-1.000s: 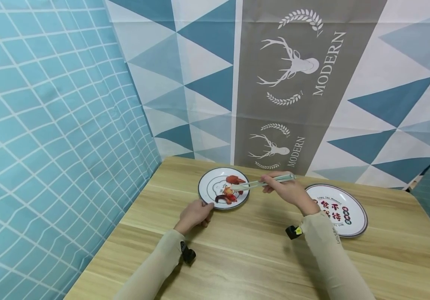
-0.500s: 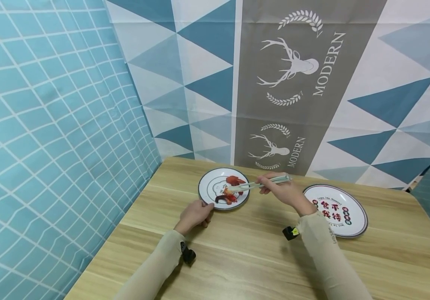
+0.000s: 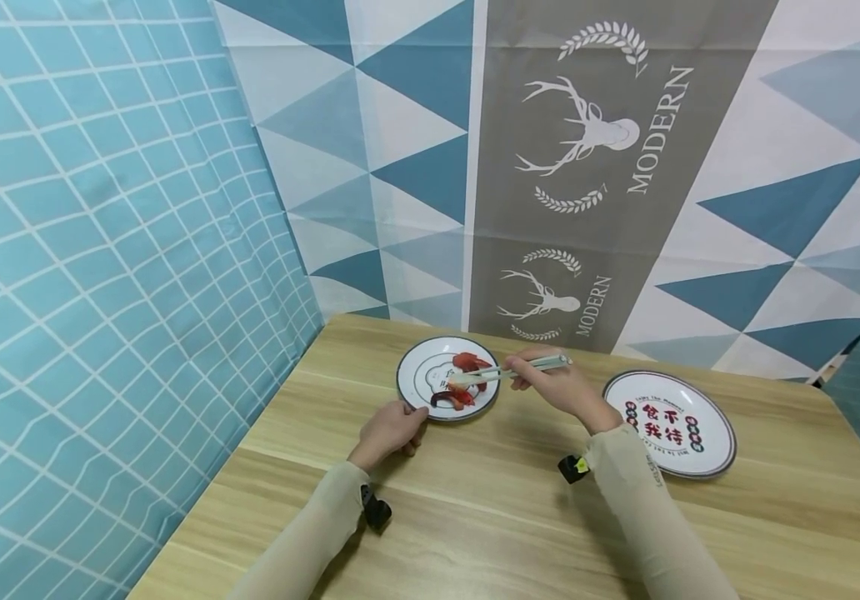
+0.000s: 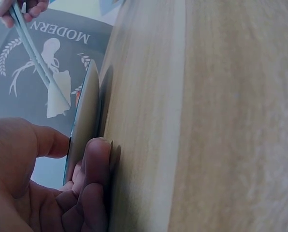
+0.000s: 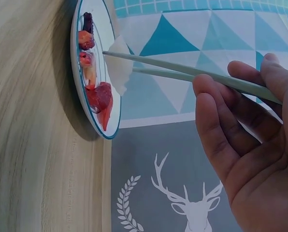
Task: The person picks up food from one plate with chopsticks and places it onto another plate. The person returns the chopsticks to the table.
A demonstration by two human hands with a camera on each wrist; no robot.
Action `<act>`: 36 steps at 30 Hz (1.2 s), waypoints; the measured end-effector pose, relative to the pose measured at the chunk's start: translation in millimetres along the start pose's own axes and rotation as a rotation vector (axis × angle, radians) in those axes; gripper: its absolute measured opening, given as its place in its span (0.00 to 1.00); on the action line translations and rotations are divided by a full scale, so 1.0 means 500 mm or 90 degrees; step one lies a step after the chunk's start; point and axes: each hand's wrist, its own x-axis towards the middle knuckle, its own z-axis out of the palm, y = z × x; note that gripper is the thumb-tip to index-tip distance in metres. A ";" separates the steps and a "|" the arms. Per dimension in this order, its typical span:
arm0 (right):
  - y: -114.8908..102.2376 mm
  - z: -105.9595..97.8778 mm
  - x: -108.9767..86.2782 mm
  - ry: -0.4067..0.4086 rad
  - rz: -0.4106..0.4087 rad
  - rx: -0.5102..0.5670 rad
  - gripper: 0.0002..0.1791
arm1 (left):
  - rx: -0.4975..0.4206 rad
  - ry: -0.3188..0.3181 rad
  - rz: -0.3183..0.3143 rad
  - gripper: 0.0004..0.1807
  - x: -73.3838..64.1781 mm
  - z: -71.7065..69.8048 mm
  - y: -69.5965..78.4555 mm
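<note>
In the head view my left hand (image 3: 390,431) pinches the near rim of a round white plate (image 3: 417,375) with a dark edge. The left wrist view shows the thumb on the plate's upper face and curled fingers beneath. My right hand (image 3: 553,385) holds pale green chopsticks (image 5: 182,66). Their tips grip a thin whitish slice of food (image 5: 118,70), apart from the other pieces and just over the plate. On the plate lie red pieces (image 5: 100,99), an orange-and-white piece (image 5: 89,72) and a dark reddish curled piece (image 3: 445,397).
A larger oval white plate (image 3: 718,462) with red characters sits to the right, partly behind the right forearm. Both plates stand on a wooden table (image 3: 490,517). A patterned cloth (image 3: 415,283) hangs at the table's back, and a blue gridded one (image 3: 137,292) at the left.
My right hand has shifted a little to the left with the chopsticks, and the whitish slice now shows between their tips. The left hand and the plate have stayed put.
</note>
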 end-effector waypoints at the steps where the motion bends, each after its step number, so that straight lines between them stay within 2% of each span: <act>1: 0.008 0.002 0.003 0.001 -0.003 0.000 0.13 | 0.000 0.002 0.000 0.27 0.000 0.000 0.000; 8: 0.032 0.011 0.012 -0.002 -0.010 -0.010 0.12 | 0.007 0.005 -0.001 0.27 0.003 0.003 -0.001; 15: 0.033 0.018 0.013 -0.018 -0.036 -0.003 0.12 | 0.008 0.004 0.001 0.27 0.006 0.006 -0.003; 20: 0.033 0.029 0.018 -0.028 -0.067 -0.026 0.12 | 0.004 0.002 0.003 0.28 0.007 0.005 -0.004; 27: 0.036 0.048 0.026 0.003 -0.105 -0.017 0.10 | -0.002 0.004 0.008 0.27 0.006 0.004 -0.003; 36: 0.032 0.067 0.031 0.019 -0.096 -0.008 0.08 | -0.005 0.002 0.004 0.27 -0.002 0.001 0.000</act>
